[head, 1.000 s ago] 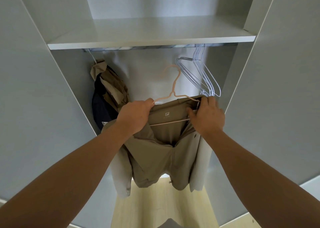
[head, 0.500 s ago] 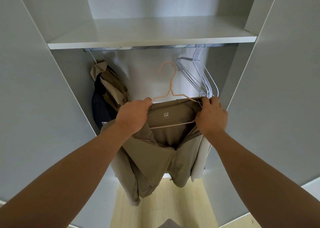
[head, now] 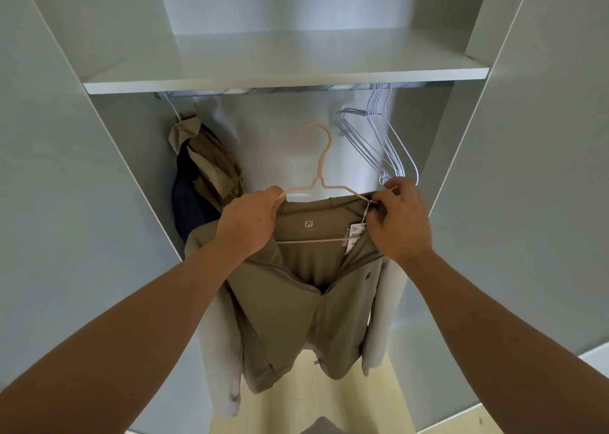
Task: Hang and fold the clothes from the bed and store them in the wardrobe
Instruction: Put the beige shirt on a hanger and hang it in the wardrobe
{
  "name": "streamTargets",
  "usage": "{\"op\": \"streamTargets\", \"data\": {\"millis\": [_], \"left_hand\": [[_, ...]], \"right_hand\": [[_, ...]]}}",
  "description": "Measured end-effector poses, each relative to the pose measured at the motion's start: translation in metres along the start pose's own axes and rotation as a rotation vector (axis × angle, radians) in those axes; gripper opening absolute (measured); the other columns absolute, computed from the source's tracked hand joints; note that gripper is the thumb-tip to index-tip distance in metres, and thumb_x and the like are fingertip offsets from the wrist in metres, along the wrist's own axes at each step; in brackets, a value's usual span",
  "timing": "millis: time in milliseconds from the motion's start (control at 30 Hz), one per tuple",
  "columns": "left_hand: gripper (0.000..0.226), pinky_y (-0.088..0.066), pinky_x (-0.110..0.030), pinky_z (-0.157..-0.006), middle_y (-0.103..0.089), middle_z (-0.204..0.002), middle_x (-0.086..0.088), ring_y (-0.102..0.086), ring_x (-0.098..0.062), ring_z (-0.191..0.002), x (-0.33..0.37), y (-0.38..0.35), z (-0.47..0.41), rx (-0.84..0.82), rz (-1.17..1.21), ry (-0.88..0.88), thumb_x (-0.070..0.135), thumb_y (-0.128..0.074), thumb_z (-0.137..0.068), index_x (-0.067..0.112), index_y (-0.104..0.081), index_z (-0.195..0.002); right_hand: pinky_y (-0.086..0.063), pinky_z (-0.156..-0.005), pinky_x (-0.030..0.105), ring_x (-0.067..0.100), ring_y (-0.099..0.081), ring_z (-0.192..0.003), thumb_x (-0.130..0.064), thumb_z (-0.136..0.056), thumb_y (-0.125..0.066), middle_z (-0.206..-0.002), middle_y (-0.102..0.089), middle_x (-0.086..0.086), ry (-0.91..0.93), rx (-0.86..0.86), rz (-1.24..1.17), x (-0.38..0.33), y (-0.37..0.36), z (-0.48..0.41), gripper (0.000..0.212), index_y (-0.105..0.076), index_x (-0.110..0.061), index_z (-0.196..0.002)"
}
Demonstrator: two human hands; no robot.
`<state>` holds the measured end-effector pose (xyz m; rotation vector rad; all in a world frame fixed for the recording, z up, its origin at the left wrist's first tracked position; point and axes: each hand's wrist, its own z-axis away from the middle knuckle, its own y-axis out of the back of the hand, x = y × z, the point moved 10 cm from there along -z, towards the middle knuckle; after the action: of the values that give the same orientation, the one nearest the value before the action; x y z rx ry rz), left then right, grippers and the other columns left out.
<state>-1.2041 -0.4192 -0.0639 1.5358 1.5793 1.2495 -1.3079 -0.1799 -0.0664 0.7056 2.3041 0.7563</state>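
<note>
I'm looking into a home bedroom closet: a grey wardrobe [head: 543,137] with a shelf [head: 283,84], hanging rail [head: 263,89], spare wire hangers [head: 379,143] and hung clothes [head: 204,173].

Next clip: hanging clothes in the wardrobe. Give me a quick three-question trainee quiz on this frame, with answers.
1. True or false: the peach hanger is already hooked on the rail.
2. The empty white hangers hang at the rail's: A left end, B middle, C right end.
3. What dangles from the khaki jacket beside the right hand?
Key: 1 false, it is held below the rail; 2 C; 3 a paper tag.
</note>
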Motion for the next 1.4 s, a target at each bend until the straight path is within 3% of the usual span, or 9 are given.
{"op": "streamTargets", "data": {"millis": [133, 267, 367, 533, 700, 867, 1067, 1200, 1400], "left_hand": [[0.033, -0.050, -0.038, -0.059, -0.063, -0.075, -0.001, -0.059, -0.020, -0.063, 0.004, -0.005, -0.004, -0.034, 0.046, -0.013, 0.034, -0.031, -0.110, 0.018, -0.059, -0.113], [0.033, -0.054, -0.043, -0.072, -0.065, -0.081, -0.003, -0.063, -0.023, -0.075, 0.000, -0.033, -0.004, -0.216, 0.164, 0.033, 0.034, -0.034, -0.110, 0.015, -0.061, -0.105], [0.033, -0.050, -0.037, -0.077, -0.060, -0.078, 0.001, -0.064, -0.026, -0.085, -0.003, -0.052, -0.006, -0.364, 0.231, 0.074, 0.034, -0.040, -0.108, 0.019, -0.060, -0.086], [0.029, -0.050, -0.044, -0.088, -0.067, -0.096, -0.002, -0.062, -0.026, -0.092, 0.002, -0.020, -0.033, -0.002, 0.152, 0.117, 0.033, -0.043, -0.107, 0.020, -0.068, -0.099], [0.032, -0.050, -0.044, -0.093, -0.068, -0.108, -0.012, -0.064, -0.030, -0.102, 0.007, -0.084, -0.022, -0.414, 0.071, 0.157, 0.029, -0.037, -0.109, 0.012, -0.064, -0.111], [0.035, -0.053, -0.042, -0.085, -0.066, -0.090, -0.003, -0.064, -0.024, -0.085, 0.007, -0.090, -0.040, -0.274, 0.035, 0.212, 0.034, -0.030, -0.110, 0.019, -0.060, -0.098], [0.033, -0.054, -0.041, -0.081, -0.065, -0.084, -0.003, -0.065, -0.026, -0.082, 0.004, -0.108, -0.054, -0.223, 0.105, 0.277, 0.035, -0.037, -0.109, 0.022, -0.057, -0.087], [0.033, -0.055, -0.041, -0.079, -0.062, -0.079, -0.001, -0.064, -0.025, -0.080, 0.002, -0.128, -0.065, -0.302, 0.140, 0.303, 0.036, -0.037, -0.109, 0.028, -0.053, -0.080], [0.037, -0.053, -0.043, -0.085, -0.067, -0.100, -0.012, -0.064, -0.029, -0.093, -0.020, -0.143, -0.110, -0.311, 0.072, 0.269, 0.030, -0.035, -0.109, 0.011, -0.066, -0.105]], "right_hand": [[-0.048, -0.072, 0.037, 0.019, -0.056, -0.084, -0.022, -0.081, -0.069, -0.095, -0.053, -0.014, -0.127, -0.143, -0.140, 0.011, -0.013, -0.005, 0.033, -0.047, -0.030, -0.105], [-0.050, -0.060, 0.030, 0.010, -0.062, -0.067, -0.045, -0.093, -0.060, -0.073, -0.064, -0.011, -0.118, -0.547, -0.138, 0.016, -0.050, 0.004, 0.010, -0.057, -0.037, -0.099], [-0.047, -0.060, 0.028, 0.011, -0.061, -0.062, -0.047, -0.101, -0.052, -0.066, -0.063, -0.008, -0.050, -0.658, -0.150, 0.011, -0.057, -0.001, 0.022, -0.065, -0.035, -0.088], [-0.044, -0.063, 0.027, 0.014, -0.055, -0.076, -0.022, -0.102, -0.057, -0.097, -0.061, 0.000, 0.129, -0.245, -0.092, 0.001, -0.026, -0.026, 0.015, -0.071, -0.018, -0.105], [-0.051, -0.084, 0.035, 0.025, -0.061, -0.097, -0.003, -0.092, -0.055, -0.112, -0.064, 0.005, 0.103, -0.800, 0.060, 0.030, -0.088, 0.005, 0.034, -0.067, -0.022, -0.118], [-0.040, -0.072, 0.016, 0.009, -0.053, -0.084, 0.003, -0.086, -0.059, -0.099, -0.054, -0.008, 0.039, -0.719, -0.186, 0.042, -0.086, -0.005, 0.039, -0.069, -0.032, -0.100], [-0.041, -0.066, 0.020, -0.001, -0.058, -0.072, -0.039, -0.098, -0.056, -0.089, -0.063, -0.014, 0.033, -0.741, -0.251, 0.059, -0.088, -0.028, 0.017, -0.068, -0.035, -0.087], [-0.055, -0.073, 0.038, 0.014, -0.062, -0.073, -0.031, -0.102, -0.053, -0.084, -0.069, -0.004, 0.072, -0.771, -0.155, 0.069, -0.102, -0.037, 0.017, -0.069, -0.026, -0.096], [-0.048, -0.062, 0.031, 0.018, -0.058, -0.066, -0.014, -0.096, -0.057, -0.068, -0.052, -0.012, 0.052, -0.662, -0.027, 0.062, -0.129, -0.064, 0.015, -0.067, -0.024, -0.092]]}}
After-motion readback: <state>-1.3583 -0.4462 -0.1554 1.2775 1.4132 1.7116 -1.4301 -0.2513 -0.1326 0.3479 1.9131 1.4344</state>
